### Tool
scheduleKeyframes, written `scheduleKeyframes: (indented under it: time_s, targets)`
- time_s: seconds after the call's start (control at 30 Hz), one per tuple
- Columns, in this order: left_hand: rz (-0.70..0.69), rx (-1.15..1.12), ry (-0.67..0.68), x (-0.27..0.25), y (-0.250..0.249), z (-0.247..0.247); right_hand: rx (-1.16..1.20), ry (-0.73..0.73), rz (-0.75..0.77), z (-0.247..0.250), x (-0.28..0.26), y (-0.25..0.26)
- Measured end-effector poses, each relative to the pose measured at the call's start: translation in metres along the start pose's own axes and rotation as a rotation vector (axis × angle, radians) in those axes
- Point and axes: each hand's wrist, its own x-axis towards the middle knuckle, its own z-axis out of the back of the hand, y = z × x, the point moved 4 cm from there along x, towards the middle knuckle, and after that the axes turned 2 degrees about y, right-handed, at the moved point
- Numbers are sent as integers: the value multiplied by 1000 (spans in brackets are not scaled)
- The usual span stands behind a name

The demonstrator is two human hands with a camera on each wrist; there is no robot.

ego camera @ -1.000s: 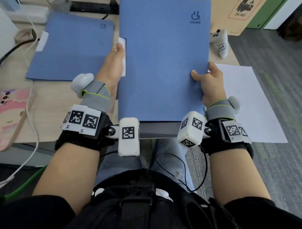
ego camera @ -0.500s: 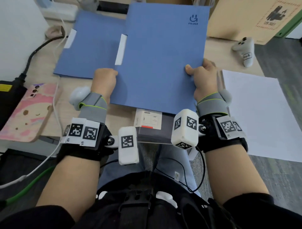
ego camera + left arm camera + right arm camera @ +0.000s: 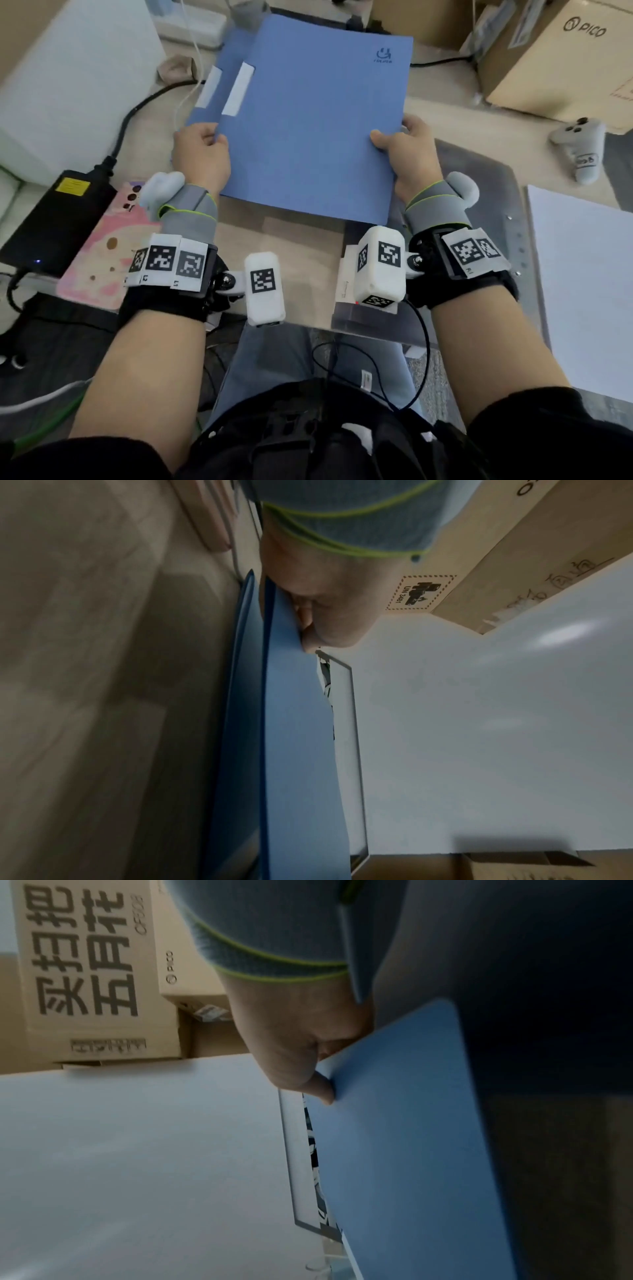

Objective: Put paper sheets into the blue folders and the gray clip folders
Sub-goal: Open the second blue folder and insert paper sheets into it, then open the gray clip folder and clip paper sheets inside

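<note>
Below us the wooden desk (image 3: pixel 301 236) carries everything, with a white box (image 3: pixel 78 85) at its far left and a cardboard box (image 3: pixel 561 61) marked PICO at the far right. Our blue folder (image 3: pixel 308 120) is closed and held over the middle of the desk, its logo corner farthest from us; it overlaps a second blue folder (image 3: pixel 219 61) that lies on the desk beneath its far left part, each showing a white label strip on the left side. To the right a gray clip folder (image 3: pixel 493 192) lies on the desk, and a stack of white paper sheets (image 3: pixel 582 291) lies over its right part. At the near left sit a black power adapter (image 3: pixel 54 219) and a pink phone (image 3: pixel 102 260). A gray controller (image 3: pixel 579 147) rests at the right, beyond the sheets. Our left hand (image 3: pixel 200 154) grips the folder's left edge, thumb on top. Our right hand (image 3: pixel 407 154) pinches the right edge, thumb flat on the cover and fingers tucked beneath.
</note>
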Motion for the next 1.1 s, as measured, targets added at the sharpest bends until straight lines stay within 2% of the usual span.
scheduleKeyframes:
  time_s: [0.1,0.3,0.53,0.77,0.9,1.0,1.1]
  targets:
    - [11,99,-71,19,1,13,-37,-3,6,-19,8,2]
    - [22,226,-39,54,2,19,-77,32,-14,-53,18,4]
    - [37,234,-27,73,4,10,-91,55,-71,-63,33,-1]
    - [27,368,-71,78,13,8,-127,52,-166,-64,38,-11]
    - [4,477,-91,76,14,11,-129,109,-208,-65,33,-10]
    - [44,543,-108,66,8,13,-119,132,-191,-62,31,-8]
    - [-1,592,-135,52,-5,13,-115,106,-138,-51,26,-6]
